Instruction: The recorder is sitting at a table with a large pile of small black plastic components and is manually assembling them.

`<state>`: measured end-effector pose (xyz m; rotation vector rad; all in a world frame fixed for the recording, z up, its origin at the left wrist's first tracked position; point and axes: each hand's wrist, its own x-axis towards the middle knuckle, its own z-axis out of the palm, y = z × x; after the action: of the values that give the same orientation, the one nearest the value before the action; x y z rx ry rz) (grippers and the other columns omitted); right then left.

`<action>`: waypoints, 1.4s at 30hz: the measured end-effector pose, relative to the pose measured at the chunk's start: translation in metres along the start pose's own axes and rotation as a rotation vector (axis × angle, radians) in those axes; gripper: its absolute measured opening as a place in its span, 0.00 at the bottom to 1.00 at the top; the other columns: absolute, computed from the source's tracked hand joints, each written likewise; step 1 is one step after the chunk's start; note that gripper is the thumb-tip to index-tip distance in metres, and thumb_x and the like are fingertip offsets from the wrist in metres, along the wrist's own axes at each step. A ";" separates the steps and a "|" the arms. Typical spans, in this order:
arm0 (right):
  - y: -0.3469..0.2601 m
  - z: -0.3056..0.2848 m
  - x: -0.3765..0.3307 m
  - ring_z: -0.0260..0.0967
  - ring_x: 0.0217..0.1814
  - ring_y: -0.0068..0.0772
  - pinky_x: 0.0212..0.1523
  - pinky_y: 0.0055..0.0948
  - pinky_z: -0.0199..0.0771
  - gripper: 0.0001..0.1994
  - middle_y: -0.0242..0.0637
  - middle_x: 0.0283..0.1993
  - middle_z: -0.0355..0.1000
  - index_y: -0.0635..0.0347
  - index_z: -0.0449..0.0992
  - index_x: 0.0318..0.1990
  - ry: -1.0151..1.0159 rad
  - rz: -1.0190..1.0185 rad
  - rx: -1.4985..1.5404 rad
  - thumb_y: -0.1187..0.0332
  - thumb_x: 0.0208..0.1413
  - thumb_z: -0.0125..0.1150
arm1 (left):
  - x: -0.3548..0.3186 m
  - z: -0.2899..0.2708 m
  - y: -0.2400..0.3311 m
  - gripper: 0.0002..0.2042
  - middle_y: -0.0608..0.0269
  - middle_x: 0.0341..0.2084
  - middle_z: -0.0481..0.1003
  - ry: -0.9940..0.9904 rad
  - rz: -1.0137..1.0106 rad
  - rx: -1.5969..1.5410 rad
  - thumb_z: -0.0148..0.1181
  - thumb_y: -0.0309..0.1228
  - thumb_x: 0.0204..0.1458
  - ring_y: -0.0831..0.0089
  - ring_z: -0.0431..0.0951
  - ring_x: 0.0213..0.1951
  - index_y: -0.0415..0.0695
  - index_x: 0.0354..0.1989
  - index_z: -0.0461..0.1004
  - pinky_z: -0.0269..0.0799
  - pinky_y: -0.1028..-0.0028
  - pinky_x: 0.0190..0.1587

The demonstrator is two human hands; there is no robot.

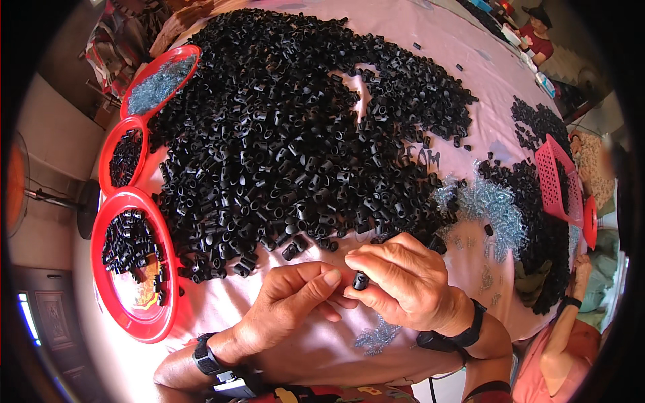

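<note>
The parts (289, 148) are black, the trays (138, 331) red, the cloth (470, 279) pink.

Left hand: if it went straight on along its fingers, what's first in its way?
Likely the right hand, around its fingertips or the small black part pinched there. Depth is unclear from this view, so the left hand might pass above or below.

The person's 2 bare hands work close together, fingertips nearly meeting. The left hand (295, 295) has its thumb (330, 277) pressed along the index finger, other fingers showing beneath. The right hand (410, 279) arches, back upward, thumb and fingers drawn into a pinch. The left forearm (176, 369) slants in from lower left, the right forearm (494, 336) from lower right.
</note>
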<state>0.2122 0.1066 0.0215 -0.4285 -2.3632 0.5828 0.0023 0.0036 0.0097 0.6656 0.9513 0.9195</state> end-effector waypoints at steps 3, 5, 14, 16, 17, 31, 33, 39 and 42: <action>-0.002 0.002 0.001 0.78 0.39 0.41 0.39 0.34 0.80 0.25 0.45 0.45 0.81 0.69 0.81 0.51 0.009 -0.020 0.005 0.69 0.44 0.81 | -0.002 -0.001 0.001 0.21 0.60 0.45 0.83 -0.031 0.022 0.028 0.49 0.41 0.75 0.75 0.83 0.49 0.35 0.58 0.78 0.80 0.75 0.47; -0.001 0.002 0.001 0.77 0.39 0.41 0.39 0.33 0.80 0.25 0.44 0.45 0.81 0.69 0.81 0.51 0.004 -0.034 -0.002 0.69 0.43 0.80 | -0.001 0.000 -0.001 0.20 0.61 0.46 0.83 -0.051 0.031 0.030 0.50 0.42 0.75 0.76 0.82 0.48 0.36 0.58 0.78 0.80 0.76 0.47; -0.009 -0.002 0.005 0.76 0.35 0.41 0.36 0.35 0.79 0.22 0.43 0.42 0.81 0.69 0.82 0.47 -0.027 -0.076 -0.009 0.69 0.45 0.79 | -0.005 0.012 -0.005 0.19 0.66 0.39 0.81 -0.097 0.085 0.086 0.51 0.41 0.75 0.81 0.78 0.44 0.36 0.55 0.79 0.76 0.76 0.48; -0.008 -0.002 0.004 0.76 0.36 0.42 0.37 0.35 0.79 0.22 0.44 0.42 0.81 0.69 0.82 0.48 -0.031 -0.083 -0.003 0.69 0.44 0.80 | -0.007 0.014 -0.004 0.19 0.66 0.39 0.81 -0.090 0.113 0.051 0.52 0.41 0.75 0.81 0.78 0.43 0.36 0.55 0.79 0.76 0.75 0.48; -0.008 -0.002 0.003 0.76 0.36 0.42 0.37 0.35 0.80 0.22 0.44 0.43 0.81 0.69 0.82 0.48 -0.024 -0.087 -0.022 0.69 0.45 0.80 | -0.008 0.015 -0.005 0.19 0.66 0.39 0.81 -0.081 0.120 0.057 0.52 0.41 0.75 0.81 0.78 0.43 0.36 0.55 0.79 0.76 0.75 0.48; 0.000 -0.015 0.004 0.77 0.36 0.47 0.37 0.40 0.77 0.15 0.45 0.39 0.82 0.66 0.83 0.44 0.000 0.078 -0.052 0.65 0.56 0.76 | -0.048 -0.008 0.017 0.15 0.60 0.41 0.83 0.381 0.325 0.013 0.53 0.39 0.73 0.75 0.81 0.39 0.38 0.50 0.79 0.77 0.76 0.40; 0.009 -0.025 -0.001 0.75 0.33 0.48 0.35 0.42 0.76 0.08 0.43 0.32 0.79 0.63 0.83 0.38 -0.051 0.193 -0.159 0.68 0.58 0.72 | -0.058 -0.037 0.016 0.16 0.60 0.40 0.82 0.530 0.498 -0.146 0.52 0.41 0.73 0.74 0.81 0.37 0.40 0.51 0.78 0.77 0.77 0.38; 0.018 -0.035 -0.004 0.75 0.34 0.49 0.36 0.44 0.75 0.04 0.42 0.31 0.77 0.62 0.82 0.39 -0.194 0.306 -0.223 0.72 0.60 0.67 | -0.118 -0.132 0.010 0.19 0.58 0.41 0.83 0.687 0.773 -0.704 0.54 0.44 0.72 0.69 0.81 0.36 0.39 0.55 0.77 0.81 0.72 0.43; 0.019 -0.033 -0.002 0.75 0.36 0.49 0.39 0.44 0.76 0.05 0.42 0.32 0.78 0.62 0.82 0.41 -0.116 0.268 -0.141 0.72 0.61 0.66 | -0.134 -0.151 0.001 0.20 0.53 0.47 0.83 0.461 0.721 -0.735 0.53 0.40 0.73 0.66 0.82 0.43 0.37 0.62 0.74 0.82 0.68 0.46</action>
<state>0.2384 0.1315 0.0338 -0.8038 -2.4850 0.5769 -0.1694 -0.1017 -0.0039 0.1353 0.6746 1.9982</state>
